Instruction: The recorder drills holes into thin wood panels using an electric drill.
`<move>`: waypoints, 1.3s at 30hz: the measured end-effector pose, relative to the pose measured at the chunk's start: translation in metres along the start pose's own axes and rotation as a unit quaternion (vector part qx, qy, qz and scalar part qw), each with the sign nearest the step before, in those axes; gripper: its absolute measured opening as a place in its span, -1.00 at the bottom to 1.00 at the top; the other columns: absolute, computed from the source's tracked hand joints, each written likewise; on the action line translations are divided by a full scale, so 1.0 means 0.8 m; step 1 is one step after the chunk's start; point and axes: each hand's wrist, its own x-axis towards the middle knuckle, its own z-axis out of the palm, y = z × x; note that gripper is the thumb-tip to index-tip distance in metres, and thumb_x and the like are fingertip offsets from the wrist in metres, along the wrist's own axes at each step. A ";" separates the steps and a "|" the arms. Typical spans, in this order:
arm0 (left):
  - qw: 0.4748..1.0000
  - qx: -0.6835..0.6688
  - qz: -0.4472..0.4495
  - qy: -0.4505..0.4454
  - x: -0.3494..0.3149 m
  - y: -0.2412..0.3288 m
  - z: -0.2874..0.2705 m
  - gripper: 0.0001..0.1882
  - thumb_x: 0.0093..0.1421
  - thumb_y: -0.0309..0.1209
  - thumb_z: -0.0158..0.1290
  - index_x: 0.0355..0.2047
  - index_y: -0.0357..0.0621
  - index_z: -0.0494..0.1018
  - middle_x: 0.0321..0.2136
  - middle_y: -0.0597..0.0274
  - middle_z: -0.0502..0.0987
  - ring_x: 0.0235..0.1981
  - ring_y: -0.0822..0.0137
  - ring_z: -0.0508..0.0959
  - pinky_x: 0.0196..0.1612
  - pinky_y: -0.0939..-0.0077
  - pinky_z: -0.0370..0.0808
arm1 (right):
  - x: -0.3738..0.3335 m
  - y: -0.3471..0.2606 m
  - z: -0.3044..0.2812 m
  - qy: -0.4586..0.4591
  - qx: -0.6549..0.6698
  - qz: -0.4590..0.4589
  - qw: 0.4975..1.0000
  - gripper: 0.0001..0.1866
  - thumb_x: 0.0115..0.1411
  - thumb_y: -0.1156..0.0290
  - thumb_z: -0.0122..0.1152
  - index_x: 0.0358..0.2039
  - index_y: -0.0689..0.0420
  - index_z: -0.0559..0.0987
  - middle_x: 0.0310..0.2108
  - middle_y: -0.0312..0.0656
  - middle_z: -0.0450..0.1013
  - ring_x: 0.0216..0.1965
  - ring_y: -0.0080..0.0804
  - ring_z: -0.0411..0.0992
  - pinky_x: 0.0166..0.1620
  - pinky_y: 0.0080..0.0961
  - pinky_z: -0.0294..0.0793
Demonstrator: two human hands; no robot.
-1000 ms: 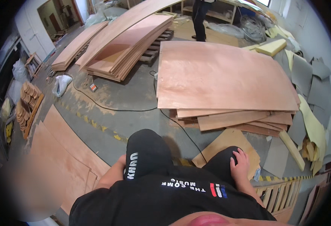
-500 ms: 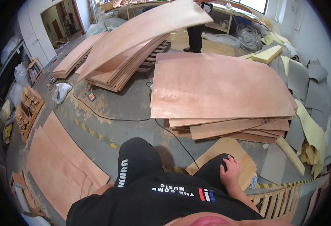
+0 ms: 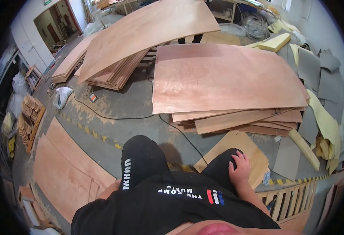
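Observation:
My right hand [image 3: 240, 168] rests on my right knee with its fingers apart, holding nothing. On the other side, my left forearm [image 3: 110, 190] reaches down beside my left thigh, and the fingers are hidden behind the leg. In front of me lies a stack of plywood sheets, with a broad reddish top sheet [image 3: 226, 78]. Beyond it to the left, another large plywood sheet [image 3: 152, 35] is raised at a slant above a second stack [image 3: 119, 72]. Behind that sheet stands another person, whose dark trouser legs [image 3: 197, 38] show below its edge.
Flat plywood pieces [image 3: 68, 172] lie on the floor at my left. A black cable [image 3: 121, 118] crosses the floor ahead. Grey and yellow foam sheets [image 3: 322, 121] are heaped at the right, near a slatted wooden pallet [image 3: 287, 203]. Curved wooden parts [image 3: 29, 117] stand at far left.
The raised sheet has tipped to show more of its face, with its right corner lower. It now hides more of the other person. My view has tilted slightly; my right hand stays on the knee.

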 end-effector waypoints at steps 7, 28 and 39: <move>0.999 0.002 0.004 0.036 -0.011 -0.003 0.000 -0.53 0.19 -0.15 0.25 -0.01 -0.23 0.63 -0.12 -0.08 0.69 -0.09 0.09 0.67 0.00 0.22 0.55 | 0.001 0.004 0.005 -0.005 -0.009 -0.009 1.000 -0.61 0.11 0.31 0.33 -0.01 0.02 0.64 0.20 -0.14 0.47 0.25 0.12 0.32 0.29 0.06 0.26; 0.995 0.040 -0.020 0.086 -0.004 0.019 0.007 -0.54 0.20 -0.18 0.25 -0.01 -0.26 0.62 -0.14 -0.07 0.69 -0.12 0.12 0.67 -0.02 0.23 0.56 | 0.001 -0.002 0.000 0.005 0.007 -0.006 1.000 -0.62 0.12 0.35 0.33 -0.01 0.06 0.64 0.20 -0.13 0.47 0.25 0.14 0.33 0.29 0.04 0.26; 0.991 0.068 -0.041 0.110 0.029 0.059 0.010 -0.55 0.21 -0.19 0.25 -0.01 -0.27 0.62 -0.15 -0.06 0.70 -0.13 0.13 0.67 -0.03 0.23 0.56 | -0.004 0.005 -0.001 0.007 0.008 -0.007 1.000 -0.63 0.13 0.35 0.33 -0.01 0.05 0.64 0.20 -0.13 0.47 0.26 0.15 0.32 0.29 0.05 0.27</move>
